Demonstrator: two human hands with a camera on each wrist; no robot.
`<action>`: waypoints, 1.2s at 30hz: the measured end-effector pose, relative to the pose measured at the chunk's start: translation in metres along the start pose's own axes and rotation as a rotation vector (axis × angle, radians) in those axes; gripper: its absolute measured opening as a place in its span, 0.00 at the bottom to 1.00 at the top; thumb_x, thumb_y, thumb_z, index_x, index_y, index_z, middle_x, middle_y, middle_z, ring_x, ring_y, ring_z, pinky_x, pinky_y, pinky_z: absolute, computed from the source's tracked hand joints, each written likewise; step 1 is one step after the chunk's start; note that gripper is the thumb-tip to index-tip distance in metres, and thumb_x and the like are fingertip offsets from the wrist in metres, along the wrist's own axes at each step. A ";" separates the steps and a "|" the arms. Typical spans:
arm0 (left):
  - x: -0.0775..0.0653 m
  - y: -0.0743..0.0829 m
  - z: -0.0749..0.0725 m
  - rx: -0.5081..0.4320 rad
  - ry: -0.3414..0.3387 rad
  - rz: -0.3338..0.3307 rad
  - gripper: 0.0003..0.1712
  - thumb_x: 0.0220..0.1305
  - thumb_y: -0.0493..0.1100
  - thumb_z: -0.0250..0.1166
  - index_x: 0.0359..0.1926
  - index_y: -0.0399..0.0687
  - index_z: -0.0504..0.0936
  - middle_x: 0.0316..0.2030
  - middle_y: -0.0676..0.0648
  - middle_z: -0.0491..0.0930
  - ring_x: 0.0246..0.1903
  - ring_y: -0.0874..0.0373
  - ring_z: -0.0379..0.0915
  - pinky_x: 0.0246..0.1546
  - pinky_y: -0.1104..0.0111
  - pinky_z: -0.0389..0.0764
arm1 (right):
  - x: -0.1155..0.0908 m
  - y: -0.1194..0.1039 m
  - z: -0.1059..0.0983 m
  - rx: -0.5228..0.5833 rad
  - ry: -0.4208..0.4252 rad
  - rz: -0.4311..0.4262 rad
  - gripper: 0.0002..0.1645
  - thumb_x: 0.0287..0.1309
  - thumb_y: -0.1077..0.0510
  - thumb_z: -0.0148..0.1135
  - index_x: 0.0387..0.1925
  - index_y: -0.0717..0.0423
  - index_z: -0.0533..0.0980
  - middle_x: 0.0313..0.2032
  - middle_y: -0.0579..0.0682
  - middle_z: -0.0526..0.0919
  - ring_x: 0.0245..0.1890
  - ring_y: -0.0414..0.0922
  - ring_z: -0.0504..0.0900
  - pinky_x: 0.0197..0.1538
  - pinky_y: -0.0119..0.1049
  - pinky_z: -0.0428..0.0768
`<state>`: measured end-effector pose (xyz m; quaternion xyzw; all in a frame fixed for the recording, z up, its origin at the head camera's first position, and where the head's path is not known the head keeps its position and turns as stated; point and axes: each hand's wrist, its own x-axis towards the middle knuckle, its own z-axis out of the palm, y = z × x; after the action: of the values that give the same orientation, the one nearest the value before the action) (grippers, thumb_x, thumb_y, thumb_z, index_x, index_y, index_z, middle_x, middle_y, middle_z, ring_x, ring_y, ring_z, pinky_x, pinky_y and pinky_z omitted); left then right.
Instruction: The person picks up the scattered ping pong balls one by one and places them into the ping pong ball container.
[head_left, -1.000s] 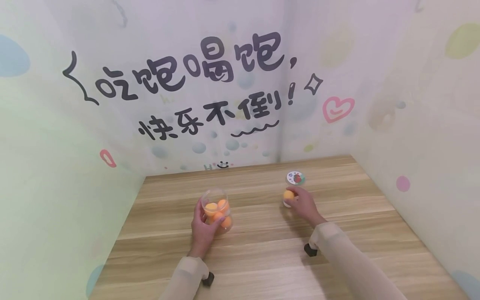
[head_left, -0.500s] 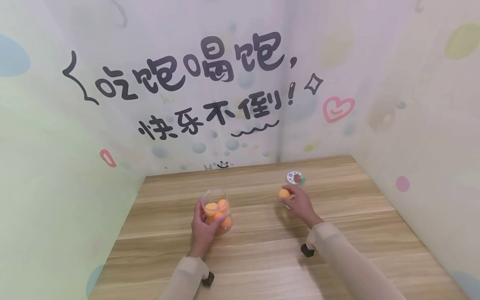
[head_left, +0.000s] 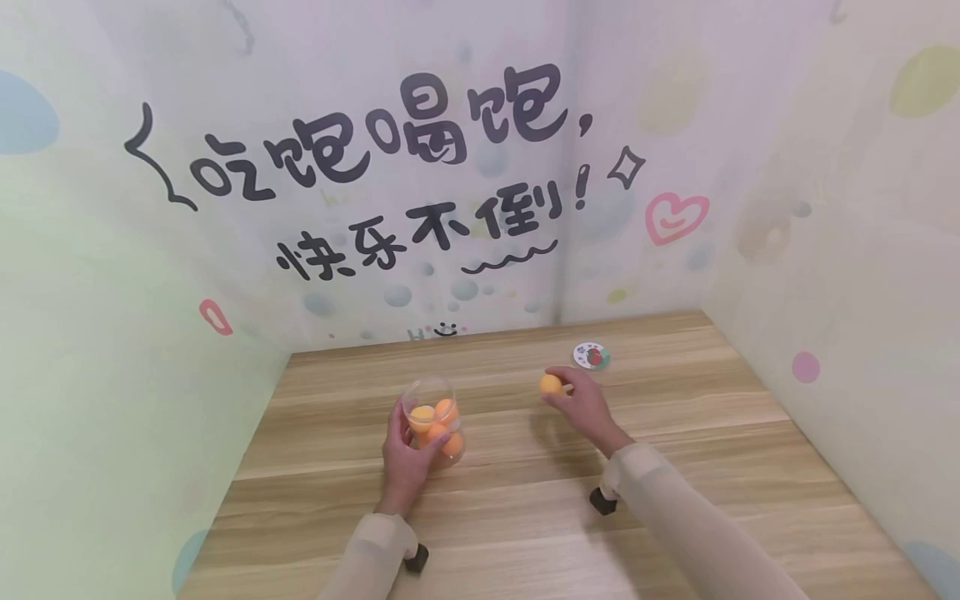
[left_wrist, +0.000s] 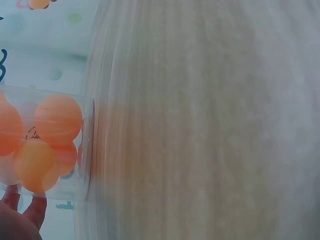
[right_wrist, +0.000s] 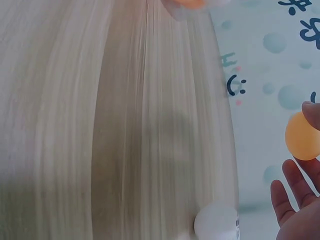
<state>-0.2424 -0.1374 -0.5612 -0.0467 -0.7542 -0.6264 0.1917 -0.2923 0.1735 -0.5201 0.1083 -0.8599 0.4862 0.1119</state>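
Observation:
My left hand (head_left: 411, 462) grips a clear plastic jar (head_left: 430, 392) around its side, thumb in front. Several orange ping-pong balls (head_left: 448, 410) fill its lower part, and in the left wrist view paler ones show among the orange balls (left_wrist: 57, 117). Between thumb and fingertips of my right hand (head_left: 588, 408) is a yellow-orange ping-pong ball (head_left: 551, 385), raised over the table to the right of the jar. The right wrist view shows this ball (right_wrist: 303, 137) pinched, with other fingers spread below it. A white ball (right_wrist: 216, 221) appears at that view's bottom edge.
A round lid or disc (head_left: 591, 356) with a red and green picture lies at the back right of the wooden table (head_left: 510, 517). Printed walls (head_left: 480, 292) close off the back and both sides.
My right hand has lifted the yellow-orange ping-pong ball and carried it left toward the jar, away from the disc. The left hand and jar stay put.

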 end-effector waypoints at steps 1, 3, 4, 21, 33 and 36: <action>0.000 -0.002 0.000 -0.004 0.004 0.007 0.54 0.50 0.40 0.77 0.73 0.47 0.56 0.67 0.38 0.65 0.65 0.47 0.62 0.65 0.50 0.62 | 0.000 -0.002 0.001 0.003 -0.004 0.002 0.26 0.53 0.60 0.71 0.54 0.61 0.77 0.46 0.55 0.82 0.48 0.51 0.76 0.48 0.46 0.76; 0.000 -0.004 0.000 -0.012 0.009 0.024 0.54 0.49 0.41 0.78 0.73 0.47 0.57 0.66 0.39 0.66 0.64 0.48 0.63 0.64 0.49 0.63 | 0.000 -0.007 0.004 0.011 -0.010 0.008 0.26 0.53 0.60 0.71 0.54 0.61 0.78 0.46 0.54 0.82 0.48 0.50 0.77 0.48 0.45 0.76; 0.001 -0.005 0.000 -0.013 0.012 0.030 0.54 0.48 0.41 0.78 0.72 0.48 0.58 0.66 0.39 0.67 0.64 0.48 0.63 0.64 0.49 0.63 | 0.001 -0.008 0.006 0.011 -0.010 0.005 0.26 0.53 0.60 0.71 0.54 0.60 0.78 0.46 0.53 0.82 0.48 0.49 0.77 0.48 0.45 0.76; 0.000 -0.007 0.001 -0.015 0.007 0.013 0.53 0.48 0.46 0.78 0.72 0.52 0.58 0.66 0.41 0.67 0.63 0.52 0.63 0.64 0.52 0.63 | -0.003 -0.041 0.034 0.117 -0.051 -0.065 0.26 0.51 0.62 0.72 0.53 0.60 0.78 0.46 0.51 0.82 0.48 0.47 0.77 0.49 0.47 0.76; 0.000 -0.007 -0.001 -0.012 -0.001 0.024 0.52 0.50 0.47 0.77 0.72 0.53 0.58 0.66 0.45 0.67 0.64 0.53 0.63 0.64 0.51 0.63 | -0.006 -0.057 0.050 0.146 -0.061 -0.065 0.25 0.50 0.61 0.73 0.53 0.58 0.79 0.47 0.49 0.82 0.48 0.46 0.77 0.48 0.43 0.77; 0.000 -0.008 0.000 -0.014 0.003 0.024 0.52 0.50 0.47 0.77 0.72 0.54 0.58 0.66 0.44 0.67 0.63 0.52 0.64 0.64 0.50 0.63 | -0.006 -0.062 0.056 0.151 -0.054 -0.092 0.25 0.51 0.62 0.72 0.52 0.59 0.78 0.47 0.50 0.82 0.48 0.47 0.78 0.48 0.43 0.78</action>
<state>-0.2449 -0.1395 -0.5682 -0.0562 -0.7490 -0.6292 0.1999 -0.2733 0.0949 -0.4994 0.1689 -0.8176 0.5408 0.1027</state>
